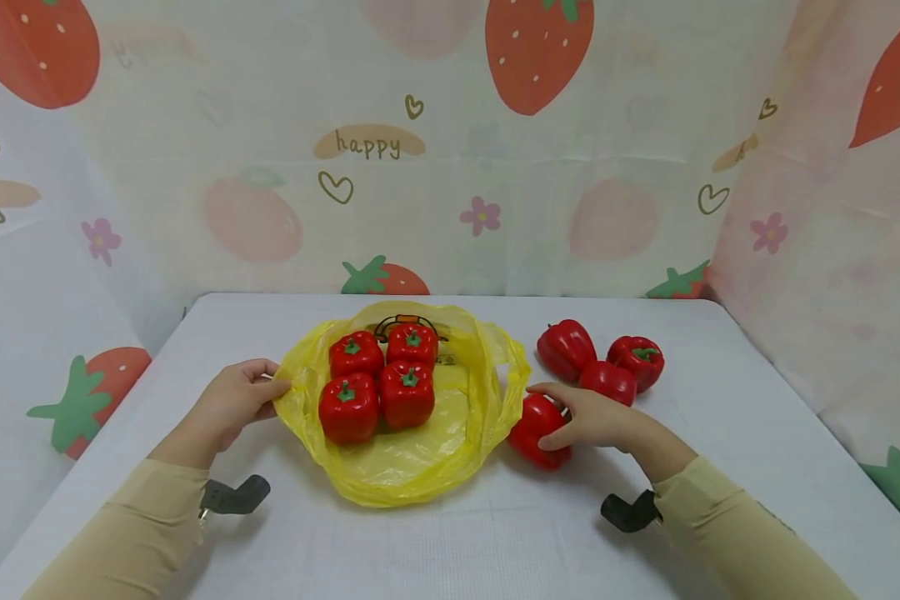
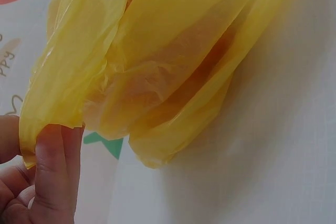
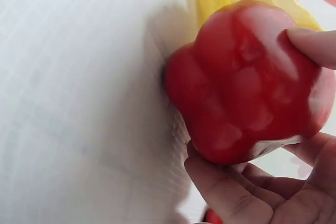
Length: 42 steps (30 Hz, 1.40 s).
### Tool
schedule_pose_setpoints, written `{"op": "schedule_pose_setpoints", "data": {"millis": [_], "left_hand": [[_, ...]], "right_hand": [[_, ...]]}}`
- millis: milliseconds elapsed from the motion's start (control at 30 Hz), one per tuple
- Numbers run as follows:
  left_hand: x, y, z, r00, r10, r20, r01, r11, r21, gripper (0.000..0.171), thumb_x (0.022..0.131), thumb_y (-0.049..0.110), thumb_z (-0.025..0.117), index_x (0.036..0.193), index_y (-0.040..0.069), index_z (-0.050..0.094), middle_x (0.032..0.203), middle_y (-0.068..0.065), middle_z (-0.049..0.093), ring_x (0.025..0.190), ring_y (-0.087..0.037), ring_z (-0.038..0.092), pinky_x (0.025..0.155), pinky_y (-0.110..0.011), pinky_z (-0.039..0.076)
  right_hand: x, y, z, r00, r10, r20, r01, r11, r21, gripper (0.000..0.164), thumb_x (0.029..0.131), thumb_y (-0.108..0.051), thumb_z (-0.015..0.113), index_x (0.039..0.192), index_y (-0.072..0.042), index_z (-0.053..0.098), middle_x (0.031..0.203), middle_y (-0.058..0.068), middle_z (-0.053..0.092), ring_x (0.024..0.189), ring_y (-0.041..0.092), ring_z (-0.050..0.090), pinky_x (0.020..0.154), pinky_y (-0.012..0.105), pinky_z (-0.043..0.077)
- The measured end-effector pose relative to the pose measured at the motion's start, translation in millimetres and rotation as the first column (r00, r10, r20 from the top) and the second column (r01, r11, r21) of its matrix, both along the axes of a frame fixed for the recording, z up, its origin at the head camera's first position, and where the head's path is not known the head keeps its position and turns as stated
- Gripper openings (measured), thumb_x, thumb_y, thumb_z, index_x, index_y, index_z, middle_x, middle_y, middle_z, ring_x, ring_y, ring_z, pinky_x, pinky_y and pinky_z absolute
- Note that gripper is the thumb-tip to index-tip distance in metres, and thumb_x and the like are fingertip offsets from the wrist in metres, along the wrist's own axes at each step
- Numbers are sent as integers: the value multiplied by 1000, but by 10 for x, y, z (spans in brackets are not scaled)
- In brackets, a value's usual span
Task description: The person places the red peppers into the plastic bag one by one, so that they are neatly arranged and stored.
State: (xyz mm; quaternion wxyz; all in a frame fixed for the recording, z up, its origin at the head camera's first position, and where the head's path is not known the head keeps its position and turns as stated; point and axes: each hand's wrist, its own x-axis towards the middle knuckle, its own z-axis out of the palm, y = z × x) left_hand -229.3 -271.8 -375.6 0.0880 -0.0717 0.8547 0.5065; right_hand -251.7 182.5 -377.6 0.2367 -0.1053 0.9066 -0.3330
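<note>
My left hand (image 1: 237, 398) pinches the left rim of a yellow plastic bag (image 1: 420, 471) between thumb and fingers; the left wrist view shows the thin film (image 2: 58, 93) caught there. The bag lies with its mouth spread wide, and several red bell peppers (image 1: 349, 408) with green stems stand grouped in its left half. Just right of the bag, my right hand (image 1: 592, 417) grips another red bell pepper (image 1: 534, 433), thumb on one side and fingers on the other. In the right wrist view this pepper (image 3: 241, 87) shows its lobed side, close over the table, with the bag behind.
Behind the right hand, three more red bell peppers (image 1: 565, 350) lie close together on the white table (image 1: 450, 550). A cloth backdrop (image 1: 450, 225) printed with strawberries surrounds the table at the back and sides. Dark wrist mounts (image 1: 236, 495) stick out below both sleeves.
</note>
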Motion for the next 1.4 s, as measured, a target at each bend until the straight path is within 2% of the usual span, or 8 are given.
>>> {"op": "schedule_pose_setpoints", "data": {"millis": [200, 433, 633, 767, 900, 1100, 1267, 1400], "left_hand": [[2, 14, 14, 1000, 2, 1, -2, 1000, 3, 35, 91, 31, 55, 111, 3, 53, 107, -14, 58, 81, -19, 59, 77, -26, 53], [2, 26, 20, 1000, 3, 5, -3, 1000, 1, 35, 91, 32, 55, 111, 3, 52, 107, -14, 58, 81, -18, 59, 76, -26, 53], [3, 19, 11, 1000, 4, 10, -4, 1000, 3, 35, 91, 31, 55, 111, 3, 52, 108, -15, 57, 82, -19, 60, 77, -26, 53], [8, 11, 6, 1000, 2, 7, -2, 1000, 7, 35, 91, 31, 55, 111, 2, 52, 108, -15, 57, 82, -19, 60, 77, -26, 53], [12, 3, 10, 1000, 7, 7, -7, 1000, 2, 35, 91, 31, 55, 111, 3, 52, 108, -15, 58, 82, -20, 60, 77, -26, 53], [14, 10, 22, 1000, 7, 8, -7, 1000, 6, 35, 91, 30, 56, 111, 2, 53, 107, -15, 59, 80, -19, 60, 76, -26, 53], [23, 25, 34, 1000, 9, 7, -9, 1000, 16, 36, 91, 30, 56, 112, 1, 53, 106, -14, 59, 79, -18, 60, 76, -26, 53], [24, 30, 38, 1000, 8, 7, -8, 1000, 15, 36, 91, 30, 56, 112, 1, 52, 106, -14, 59, 79, -18, 60, 76, -26, 53]], "right_hand": [[14, 41, -1, 1000, 20, 4, -20, 1000, -24, 70, 61, -25, 82, 121, -25, 46, 110, 1, 53, 106, 23, 47, 72, 37, 54], [36, 66, 1, 998, 37, -48, -38, 999, -21, 56, 68, -38, 77, 112, -17, 50, 105, 4, 54, 100, 21, 50, 71, 34, 53], [71, 58, 43, 998, 49, -36, -51, 998, -36, 58, 69, -33, 77, 118, -16, 49, 108, 6, 54, 104, 23, 49, 73, 36, 53], [77, 92, 84, 998, 61, -33, -61, 998, -11, 62, 66, -32, 78, 119, -18, 50, 111, 4, 53, 107, 24, 47, 73, 37, 53], [61, 159, 167, 997, 56, -59, -56, 998, 6, 67, 65, -31, 79, 123, -17, 49, 113, 5, 52, 109, 26, 46, 71, 37, 54], [58, 267, 344, 997, 35, -66, -36, 999, -25, 70, 66, -31, 79, 127, -20, 46, 117, 9, 50, 111, 31, 44, 72, 39, 54], [49, 300, 501, 991, 53, -120, -58, 998, -40, 71, 69, -33, 77, 129, -22, 42, 122, 12, 47, 113, 35, 42, 72, 39, 54], [22, 262, 602, 986, 61, -153, -73, 995, -74, 69, 70, -33, 77, 128, -26, 42, 124, 10, 46, 114, 35, 42, 72, 38, 54]]}}
